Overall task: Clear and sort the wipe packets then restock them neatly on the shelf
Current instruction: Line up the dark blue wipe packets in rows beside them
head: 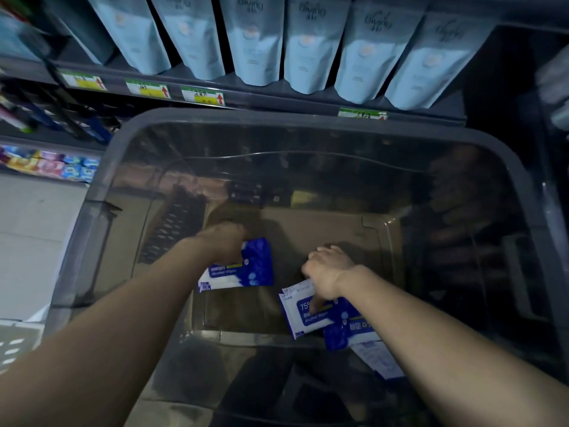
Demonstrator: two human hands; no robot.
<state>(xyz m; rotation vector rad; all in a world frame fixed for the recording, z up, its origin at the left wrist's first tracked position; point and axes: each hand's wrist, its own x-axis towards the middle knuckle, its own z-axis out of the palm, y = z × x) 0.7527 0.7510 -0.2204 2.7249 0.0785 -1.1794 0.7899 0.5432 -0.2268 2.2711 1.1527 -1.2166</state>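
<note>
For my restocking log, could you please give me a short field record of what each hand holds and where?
left hand: grips blue wipe packets, low in the bin
right hand: grips white-and-blue wipe packets
bin: clear, grey rim, in front of shelf
shelf: row of pale blue pouches above price labels

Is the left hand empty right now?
No, the left hand grips a blue wipe packet inside the clear bin.

Clear bin [277, 117] holds blue wipe packets [348, 331] — shelf [261, 101] above carries pale pouches [311, 57].
</note>
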